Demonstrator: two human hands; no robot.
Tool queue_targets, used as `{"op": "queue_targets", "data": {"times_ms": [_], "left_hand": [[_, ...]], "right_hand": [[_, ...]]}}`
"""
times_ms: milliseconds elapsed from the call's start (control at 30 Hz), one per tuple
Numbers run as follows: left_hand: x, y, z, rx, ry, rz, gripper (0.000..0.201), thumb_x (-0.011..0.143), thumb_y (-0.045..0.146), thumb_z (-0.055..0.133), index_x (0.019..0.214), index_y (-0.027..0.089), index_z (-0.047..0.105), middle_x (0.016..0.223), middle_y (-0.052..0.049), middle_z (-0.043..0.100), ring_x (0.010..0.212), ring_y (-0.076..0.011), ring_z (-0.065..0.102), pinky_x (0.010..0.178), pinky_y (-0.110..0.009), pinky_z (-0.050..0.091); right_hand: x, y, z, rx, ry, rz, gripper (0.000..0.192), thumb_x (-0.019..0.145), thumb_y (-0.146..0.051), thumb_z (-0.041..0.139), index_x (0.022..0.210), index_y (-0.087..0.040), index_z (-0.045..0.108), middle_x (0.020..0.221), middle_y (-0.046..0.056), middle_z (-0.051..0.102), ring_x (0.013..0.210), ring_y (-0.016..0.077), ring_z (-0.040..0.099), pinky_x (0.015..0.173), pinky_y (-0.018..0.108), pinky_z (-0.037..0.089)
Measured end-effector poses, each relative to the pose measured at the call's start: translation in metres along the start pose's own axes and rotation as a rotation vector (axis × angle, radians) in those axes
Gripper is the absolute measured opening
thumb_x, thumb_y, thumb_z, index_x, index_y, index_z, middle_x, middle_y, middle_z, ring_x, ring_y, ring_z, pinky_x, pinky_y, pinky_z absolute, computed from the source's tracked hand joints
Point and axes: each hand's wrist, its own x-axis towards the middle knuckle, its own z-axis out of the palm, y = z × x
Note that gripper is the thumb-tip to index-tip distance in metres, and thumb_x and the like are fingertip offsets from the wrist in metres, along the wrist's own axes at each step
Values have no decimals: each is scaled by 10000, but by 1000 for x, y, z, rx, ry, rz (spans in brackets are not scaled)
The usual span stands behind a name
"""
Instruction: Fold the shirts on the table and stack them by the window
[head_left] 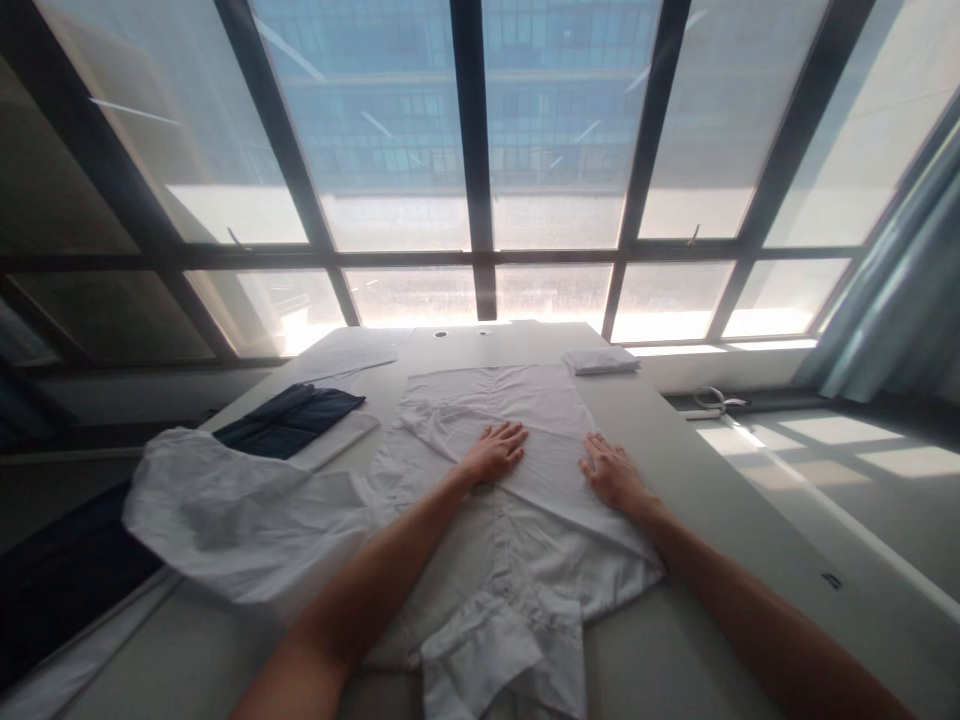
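Scene: a head-worn camera looks down a long pale desk (675, 440) that runs away toward a wall of tall windows (480, 150); bright daylight comes in from beyond the glass.
Shirt: a white shirt (517, 500) lies spread along the middle of the desk; its long axis runs straight away from the person, near end rumpled at the desk's near edge, far end smooth toward the windows.
Left hand (495, 452): flat, palm down, fingers spread and pointing forward; it presses on the shirt's middle and grips nothing.
Right hand (611, 472): also flat and open, palm down on the shirt's right edge, where a folded flap slants outward; nothing is held.
Key relation: the shirt lies directly under both open grips; a bare strip of cloth lies between the two hands; most of the smooth cloth lies ahead of the fingertips, the crumpled part behind the wrists; the left hand is nearer the shirt's centre line, the right nearer its edge.
Left of the left hand: a loose white garment (225, 520) bulges up in a heap; beyond it lies a dark navy cloth (292, 420).
Ahead of the right hand: a small folded white piece (600, 360) sits near the far desk edge, well apart from both hands.
Far right: a pale blue curtain (892, 290) hangs beside the windows.
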Motion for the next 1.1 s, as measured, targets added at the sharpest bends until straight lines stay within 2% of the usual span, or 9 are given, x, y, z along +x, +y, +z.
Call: {"op": "queue_targets", "data": {"times_ms": [100,200,400,500,667,767,833,967,1100], "left_hand": [[-1,-5,-1,8,1,-11,585,1063,479,334,1618,295,330,1712,-57,204,1588,-267,128,1260,-540,123],[-5,-25,-7,37,-2,-90,637,1047,564,343,1628,307,302,1719,-60,169,1589,-301,96,1246,-594,117],[-18,-81,-25,117,117,-534,579,1058,470,322,1604,284,361,1706,-101,229,1576,-342,153,1215,-679,103],[-20,-91,-27,124,160,-618,575,1056,450,314,1596,264,380,1699,-116,250,1566,-367,175,1200,-706,120],[-16,-80,-24,197,242,-593,541,1049,395,342,1544,215,467,1665,-159,321,1556,-389,196,1182,-745,74],[-10,-66,-23,221,267,-477,529,1043,382,374,1534,215,479,1652,-144,355,1559,-349,217,1216,-693,85],[-6,-57,-20,207,216,-359,543,1046,416,379,1553,238,453,1656,-113,358,1563,-323,217,1234,-655,100],[0,-47,-11,150,70,-230,596,1056,511,334,1602,274,367,1691,-91,276,1571,-315,194,1231,-624,171],[1,-47,-7,144,29,-230,628,1061,549,279,1634,290,290,1715,-70,195,1581,-313,148,1232,-610,172]], "right_hand": [[0,0,0,-1,2,-6,562,1018,-312,430,1553,-142,451,1606,191,415,1511,285,348,1223,544,263],[0,0,0,9,3,-8,566,1016,-313,430,1550,-128,453,1603,197,415,1509,290,352,1222,549,269],[2,2,3,10,-1,-14,582,1011,-325,427,1550,-104,448,1610,183,409,1511,303,348,1231,547,259],[3,3,4,11,-5,-15,579,1011,-318,430,1551,-110,448,1608,181,414,1512,302,347,1232,543,259],[1,0,-2,-8,0,-38,558,1011,-276,428,1539,-98,462,1599,189,425,1516,297,341,1240,557,220],[1,-3,-8,-14,46,-145,536,1002,-228,436,1520,-104,493,1617,178,401,1541,276,286,1261,545,152],[0,-7,-11,2,70,-261,536,1002,-219,436,1523,-106,493,1642,162,358,1560,257,234,1272,515,126],[-5,-13,-12,80,-82,-471,578,1023,-347,472,1570,-162,440,1674,122,290,1569,260,198,1264,502,190],[-20,-18,-15,105,-203,-513,603,1056,-465,417,1595,-194,398,1680,119,259,1566,268,204,1262,520,182]]}}
